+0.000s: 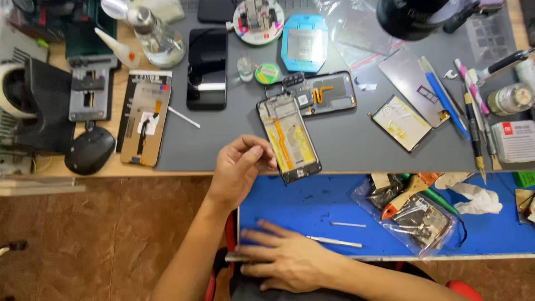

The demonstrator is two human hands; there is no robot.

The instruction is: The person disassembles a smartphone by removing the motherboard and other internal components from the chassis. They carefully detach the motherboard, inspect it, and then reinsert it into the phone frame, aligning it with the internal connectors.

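An opened phone [290, 139] with a yellow flex cable showing lies on the grey mat [345, 145], its lower end hanging over the mat's front edge. My left hand [238, 171] reaches in from the lower left, its thumb and fingertips pinched against the phone's left edge. My right hand [284, 257] lies flat, fingers spread, on the front edge of a blue tray [312, 203]. Under its fingertips sits a thin grey piece I cannot identify. Two slim metal tools [335, 242] lie on the tray just right of that hand.
On the mat lie a black phone [207, 68], a second opened frame [324, 92], a flat panel [401, 122] and several hand tools [473, 120]. At the left are a screen assembly [144, 120] and black mouse [89, 149]. A parts bag [418, 218] sits on the tray.
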